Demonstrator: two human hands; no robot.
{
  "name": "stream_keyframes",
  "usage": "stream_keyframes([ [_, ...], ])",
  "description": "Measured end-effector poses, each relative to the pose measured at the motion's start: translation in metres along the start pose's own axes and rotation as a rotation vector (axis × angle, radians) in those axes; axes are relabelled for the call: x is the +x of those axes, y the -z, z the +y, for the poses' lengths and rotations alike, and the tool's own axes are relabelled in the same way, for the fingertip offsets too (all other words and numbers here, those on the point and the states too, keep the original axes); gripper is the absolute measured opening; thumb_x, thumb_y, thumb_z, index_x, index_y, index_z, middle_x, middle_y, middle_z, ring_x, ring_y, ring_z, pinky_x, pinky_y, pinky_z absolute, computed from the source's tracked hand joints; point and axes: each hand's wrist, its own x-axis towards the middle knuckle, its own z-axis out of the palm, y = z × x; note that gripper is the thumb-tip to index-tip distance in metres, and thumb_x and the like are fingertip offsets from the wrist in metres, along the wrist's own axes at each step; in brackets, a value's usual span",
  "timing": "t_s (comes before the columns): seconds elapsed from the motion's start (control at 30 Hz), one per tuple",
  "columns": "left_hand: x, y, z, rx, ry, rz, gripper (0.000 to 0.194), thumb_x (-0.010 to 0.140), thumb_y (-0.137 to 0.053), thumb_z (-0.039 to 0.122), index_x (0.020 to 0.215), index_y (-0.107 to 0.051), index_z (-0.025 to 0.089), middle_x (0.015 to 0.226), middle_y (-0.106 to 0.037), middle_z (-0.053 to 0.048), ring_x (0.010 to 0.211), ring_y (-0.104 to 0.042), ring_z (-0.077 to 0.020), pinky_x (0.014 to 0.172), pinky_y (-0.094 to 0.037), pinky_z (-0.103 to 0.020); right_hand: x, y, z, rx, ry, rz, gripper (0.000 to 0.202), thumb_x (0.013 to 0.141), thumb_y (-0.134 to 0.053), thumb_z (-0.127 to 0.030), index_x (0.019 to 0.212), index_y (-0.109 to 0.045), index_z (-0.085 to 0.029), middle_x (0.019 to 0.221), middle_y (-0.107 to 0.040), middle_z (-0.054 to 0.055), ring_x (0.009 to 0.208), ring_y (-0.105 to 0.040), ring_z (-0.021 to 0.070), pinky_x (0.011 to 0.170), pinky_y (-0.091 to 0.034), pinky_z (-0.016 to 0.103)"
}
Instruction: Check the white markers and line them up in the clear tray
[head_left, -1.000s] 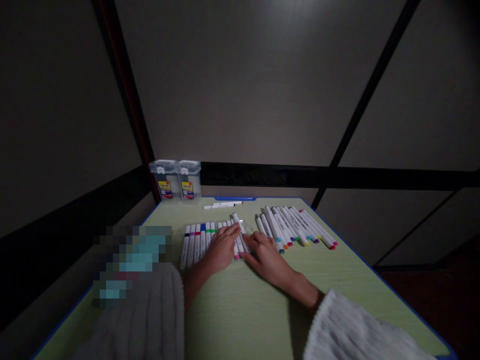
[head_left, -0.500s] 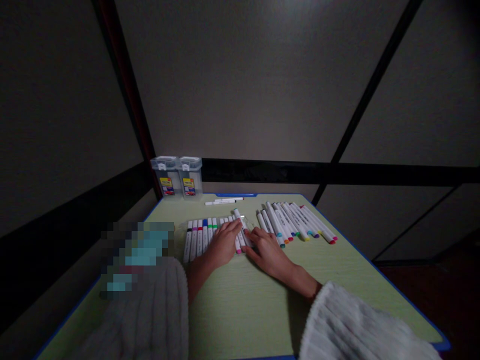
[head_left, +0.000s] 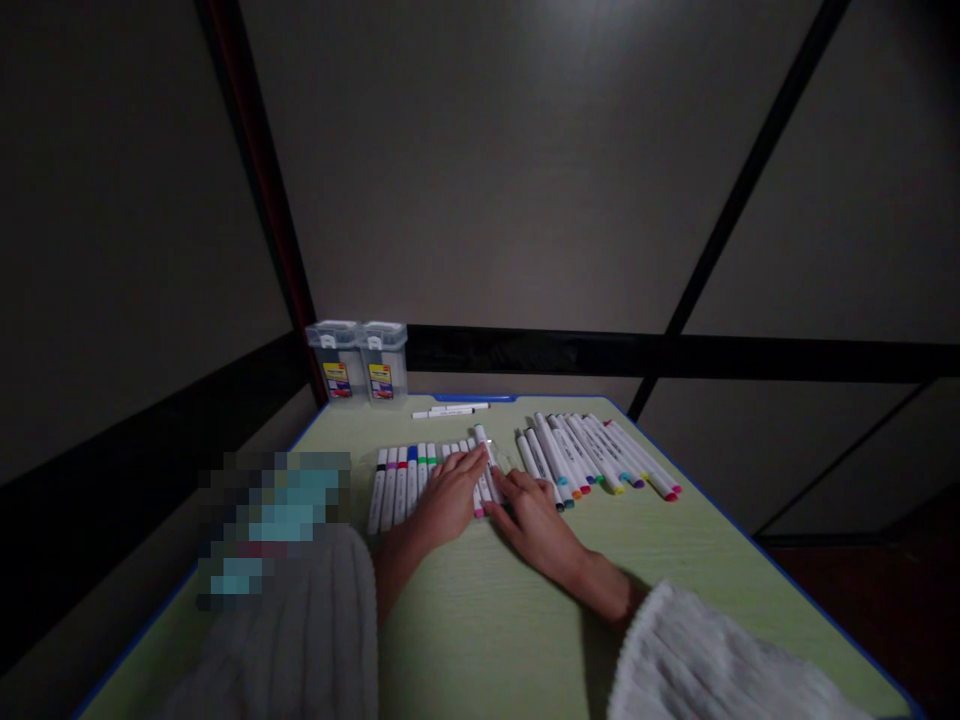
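My left hand [head_left: 450,500] lies over a row of white markers [head_left: 402,490], fingers stretched out and pressed together, tips touching a single marker [head_left: 481,436] that lies among the others. The row sits in or on a clear plastic sleeve, its caps black, purple, red, blue and green. From the right, my right hand [head_left: 544,525] has its fingers bent and its thumb near the lower end of that same marker, closed around it. The hands hide part of the row. A pink-ended marker [head_left: 478,510] shows between them.
Right of my hands lies a loose heap of white markers [head_left: 592,450] with coloured ends. Two thin white pens [head_left: 450,410] rest near the far edge. Two lidded clear boxes [head_left: 384,370] stand at the back left. A blurred turquoise item is at the left. Walls border the table [head_left: 480,640].
The view has tilted slightly, so everything sits a little lower. Between my hands, the marker's top end has shifted slightly right. Both hands stay in nearly the same pose.
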Motion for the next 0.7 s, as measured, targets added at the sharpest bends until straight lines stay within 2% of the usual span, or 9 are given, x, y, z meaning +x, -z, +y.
stream_keyframes([
  [0.17,0.0004,0.0008,0.0013,-0.01,0.015,-0.012,0.059,0.073,-0.036,0.008,0.131,-0.034,0.018,0.141,-0.029,-0.002,0.121,-0.031,-0.0211,0.096,-0.03,-0.035,0.0011,0.0035,0.0013,-0.066,0.027,-0.009,0.036,0.085,-0.044,-0.03,0.117,-0.049,-0.014,0.095,-0.056,0.011,0.092,-0.05,0.0229,0.079,-0.031,0.035],
  [0.43,0.0055,0.0011,0.0008,0.012,0.015,-0.021,0.059,0.071,-0.034,0.003,0.129,-0.038,0.017,0.14,-0.033,-0.002,0.119,-0.034,-0.0212,0.097,-0.031,-0.038,0.0023,0.0083,0.0007,-0.16,0.064,-0.035,0.032,0.086,-0.041,-0.03,0.111,-0.052,-0.013,0.094,-0.056,0.011,0.089,-0.05,0.0224,0.079,-0.03,0.035],
  [0.7,0.0035,-0.002,-0.0052,0.055,-0.016,0.011,0.055,0.074,-0.035,0.006,0.128,-0.038,0.016,0.138,-0.035,-0.003,0.122,-0.033,-0.0164,0.099,-0.03,-0.031,0.0026,0.0015,0.0025,-0.091,0.009,-0.025,0.03,0.084,-0.043,-0.028,0.109,-0.054,-0.013,0.096,-0.057,0.01,0.092,-0.05,0.0206,0.08,-0.031,0.031],
])
